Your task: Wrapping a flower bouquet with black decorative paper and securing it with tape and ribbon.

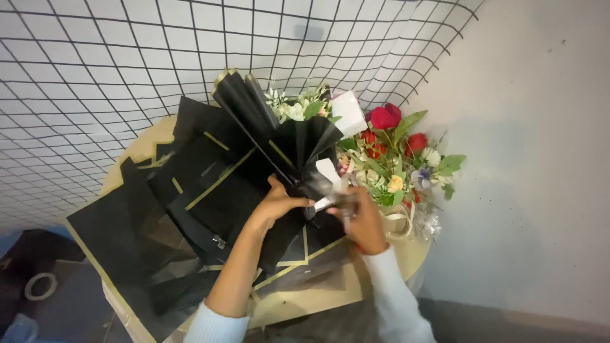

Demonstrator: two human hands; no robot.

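a white card (349,112), blank from this view and roughly rectangular, stands tilted among the flowers at the back of the round tabletop (298,305), just left of a dark red rose (385,117). a second white slip (328,170) pokes up lower down, beside the hands. the flower bunch (394,162) lies at the right of the tabletop against the pale wall: red roses, small white and yellow blooms, green leaves, with a cream ribbon (399,223) looped below it.

the black wrapping paper (298,143) is pleated into a fan, its folds gathered to a point near the middle of the tabletop and spreading upward; thin gold edges line it. more flat black sheets (127,228) with gold trim lie overlapped to the left.

the left hand (276,204) pinches the gathered base of the fan, its grip closed on the paper. the right hand (363,222) sits just right of it, fingers curled around something clear and blurred; what exactly it grasps i cannot tell. a roll of tape (40,286) lies on the floor at lower left.
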